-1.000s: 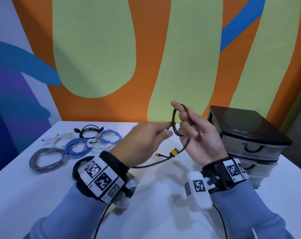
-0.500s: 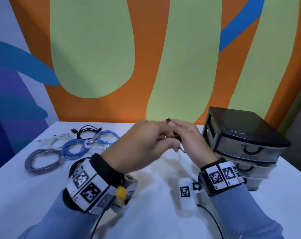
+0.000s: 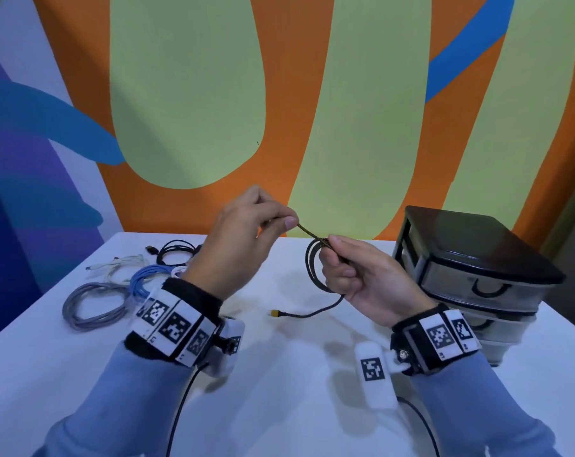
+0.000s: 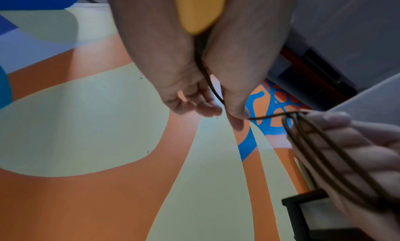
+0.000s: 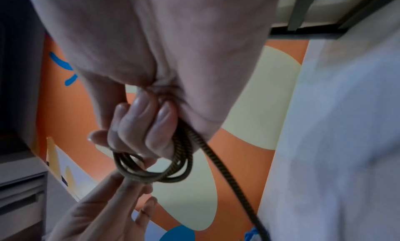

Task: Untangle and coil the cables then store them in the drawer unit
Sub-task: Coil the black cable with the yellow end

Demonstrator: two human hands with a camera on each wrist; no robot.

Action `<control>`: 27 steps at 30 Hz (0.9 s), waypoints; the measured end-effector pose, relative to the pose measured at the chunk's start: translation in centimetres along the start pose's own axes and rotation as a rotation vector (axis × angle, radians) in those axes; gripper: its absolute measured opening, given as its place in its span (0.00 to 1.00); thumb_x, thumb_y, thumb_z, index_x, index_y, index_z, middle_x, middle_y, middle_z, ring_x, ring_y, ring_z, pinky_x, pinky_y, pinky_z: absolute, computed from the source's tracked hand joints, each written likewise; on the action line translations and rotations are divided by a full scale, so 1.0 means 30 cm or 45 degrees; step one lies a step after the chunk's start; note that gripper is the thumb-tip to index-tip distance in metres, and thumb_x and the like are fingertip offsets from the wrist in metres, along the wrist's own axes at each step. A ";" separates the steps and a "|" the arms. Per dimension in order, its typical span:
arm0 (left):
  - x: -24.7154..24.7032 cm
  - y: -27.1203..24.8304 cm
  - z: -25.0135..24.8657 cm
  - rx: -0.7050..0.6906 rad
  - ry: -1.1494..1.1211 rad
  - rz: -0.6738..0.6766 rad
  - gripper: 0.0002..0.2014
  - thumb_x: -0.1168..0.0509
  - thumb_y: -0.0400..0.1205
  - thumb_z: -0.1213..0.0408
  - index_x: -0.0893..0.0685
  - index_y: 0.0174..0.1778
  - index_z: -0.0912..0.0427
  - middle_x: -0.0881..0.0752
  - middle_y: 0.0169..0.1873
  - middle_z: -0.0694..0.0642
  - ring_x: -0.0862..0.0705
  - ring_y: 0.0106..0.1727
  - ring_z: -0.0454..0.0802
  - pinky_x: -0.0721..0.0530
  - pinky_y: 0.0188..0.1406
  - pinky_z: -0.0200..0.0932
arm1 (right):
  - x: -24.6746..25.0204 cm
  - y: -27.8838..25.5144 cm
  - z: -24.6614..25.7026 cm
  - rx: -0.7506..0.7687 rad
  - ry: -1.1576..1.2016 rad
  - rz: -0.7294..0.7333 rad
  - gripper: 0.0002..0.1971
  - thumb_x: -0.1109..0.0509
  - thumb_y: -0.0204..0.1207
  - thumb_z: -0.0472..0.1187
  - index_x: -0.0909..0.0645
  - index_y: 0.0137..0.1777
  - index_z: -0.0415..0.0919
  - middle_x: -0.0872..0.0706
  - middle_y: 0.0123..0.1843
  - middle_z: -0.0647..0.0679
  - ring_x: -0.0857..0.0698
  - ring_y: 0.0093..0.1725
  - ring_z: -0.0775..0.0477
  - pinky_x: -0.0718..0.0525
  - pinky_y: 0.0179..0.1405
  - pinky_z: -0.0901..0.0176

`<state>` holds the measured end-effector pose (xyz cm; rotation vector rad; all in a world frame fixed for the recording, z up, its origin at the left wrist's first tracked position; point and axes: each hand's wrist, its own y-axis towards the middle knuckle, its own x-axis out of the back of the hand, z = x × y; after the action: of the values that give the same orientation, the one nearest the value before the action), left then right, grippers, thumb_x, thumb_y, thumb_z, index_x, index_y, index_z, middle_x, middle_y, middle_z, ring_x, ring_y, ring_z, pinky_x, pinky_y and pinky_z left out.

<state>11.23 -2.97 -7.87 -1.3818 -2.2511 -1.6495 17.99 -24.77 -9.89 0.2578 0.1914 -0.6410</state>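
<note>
My right hand [image 3: 333, 249] grips a small coil of black-and-yellow braided cable [image 3: 312, 267] above the table. Its fingers [image 5: 140, 124] curl round the loops of the coil [image 5: 151, 169]. My left hand [image 3: 287, 222] pinches a short stretch of the same cable, drawn taut up and to the left of the coil. In the left wrist view that strand [image 4: 266, 116] runs from my thumb to the loops. A loose tail drops from the coil to a yellow plug [image 3: 274, 313] lying on the table. The dark drawer unit [image 3: 477, 258] stands right of my right hand, drawers closed.
Several coiled cables lie at the table's back left: grey [image 3: 94, 305], blue [image 3: 147, 282], white [image 3: 124, 265] and black [image 3: 177, 252]. The white table [image 3: 279, 390] meets a painted wall behind. Camera leads trail from both wrists.
My hands, pressed together half a second ago, have come apart. The left hand has drawn a strand of cable up and left. The coil now hangs lower in my right hand.
</note>
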 end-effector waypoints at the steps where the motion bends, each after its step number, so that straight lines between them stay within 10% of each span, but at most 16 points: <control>1: -0.014 -0.001 -0.001 -0.025 0.054 -0.023 0.06 0.27 0.88 0.60 0.04 0.54 0.54 0.23 0.45 0.47 0.23 0.49 0.41 0.29 0.49 0.32 | -0.001 0.001 -0.001 0.004 0.053 0.022 0.16 0.36 0.87 0.47 0.19 0.38 0.42 0.37 0.32 0.52 0.39 0.28 0.58 0.39 0.25 0.67; 6: -0.064 -0.011 -0.019 -0.094 0.269 -0.024 0.08 0.31 0.89 0.57 0.07 0.54 0.54 0.25 0.48 0.49 0.24 0.52 0.53 0.22 0.50 0.52 | -0.014 0.009 -0.013 0.012 0.298 0.116 0.18 0.40 0.90 0.47 0.21 0.38 0.43 0.33 0.30 0.54 0.40 0.26 0.56 0.41 0.29 0.62; 13: -0.122 -0.041 -0.065 0.209 -0.108 0.308 0.13 0.41 0.86 0.69 0.10 0.48 0.57 0.12 0.35 0.56 0.17 0.37 0.55 0.19 0.39 0.52 | -0.007 0.026 -0.013 0.065 0.348 -0.039 0.18 0.41 0.90 0.47 0.25 0.37 0.43 0.35 0.30 0.53 0.42 0.25 0.56 0.45 0.28 0.61; 17: -0.114 -0.028 -0.095 0.627 -0.711 0.336 0.14 0.41 0.83 0.72 0.10 0.47 0.73 0.13 0.39 0.68 0.14 0.44 0.53 0.07 0.60 0.58 | -0.004 0.038 -0.023 0.124 0.218 -0.188 0.17 0.40 0.90 0.48 0.26 0.39 0.43 0.37 0.32 0.51 0.39 0.25 0.57 0.40 0.25 0.65; 21: -0.105 -0.038 -0.111 0.615 -0.747 0.363 0.12 0.25 0.83 0.60 0.10 0.44 0.68 0.09 0.39 0.55 0.11 0.46 0.47 0.11 0.63 0.49 | -0.003 0.042 -0.034 0.178 0.018 -0.363 0.18 0.41 0.92 0.48 0.27 0.40 0.43 0.33 0.34 0.49 0.36 0.28 0.53 0.36 0.28 0.65; 23: -0.115 -0.046 -0.118 0.613 -0.695 0.301 0.05 0.20 0.82 0.66 0.07 0.50 0.64 0.04 0.41 0.53 0.05 0.46 0.47 0.10 0.57 0.41 | -0.001 0.050 -0.048 0.205 -0.084 -0.419 0.19 0.41 0.93 0.49 0.26 0.39 0.43 0.26 0.35 0.49 0.32 0.32 0.50 0.32 0.32 0.63; 27: -0.124 -0.044 -0.115 0.638 -0.595 0.114 0.03 0.21 0.79 0.72 0.05 0.45 0.60 0.05 0.40 0.62 0.07 0.46 0.62 0.10 0.56 0.57 | -0.007 0.061 -0.071 0.241 -0.546 -0.551 0.22 0.42 0.94 0.52 0.23 0.41 0.41 0.13 0.44 0.51 0.18 0.48 0.50 0.22 0.55 0.47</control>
<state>11.07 -8.05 -9.17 -1.8051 -2.5266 -0.6962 18.74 -22.62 -11.55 0.2564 -0.2353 -1.1290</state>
